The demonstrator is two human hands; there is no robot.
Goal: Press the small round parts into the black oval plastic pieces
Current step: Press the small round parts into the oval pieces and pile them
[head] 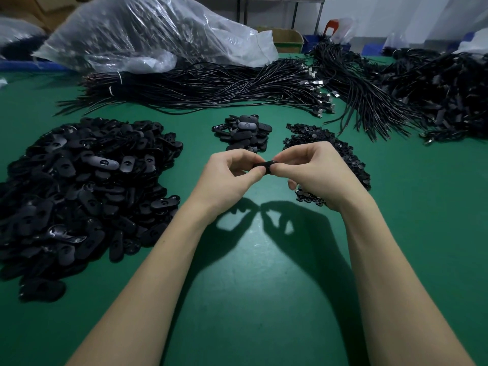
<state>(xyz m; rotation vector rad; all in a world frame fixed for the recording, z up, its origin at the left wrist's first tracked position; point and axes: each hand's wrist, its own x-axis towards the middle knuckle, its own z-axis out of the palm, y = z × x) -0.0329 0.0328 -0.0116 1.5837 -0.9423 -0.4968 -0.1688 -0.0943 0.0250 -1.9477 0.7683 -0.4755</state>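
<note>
I pinch the oval piece (264, 166) between my left hand (227, 178) and right hand (314, 175), its long axis crosswise, fingertips of both clamped on its ends

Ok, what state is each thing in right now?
Left hand: pinches black oval plastic piece.
Right hand: pinches the same piece.
Large heap of black oval pieces: loose on green table.
Small round parts: piled.
Clear plastic bag: open, slumped.
</note>
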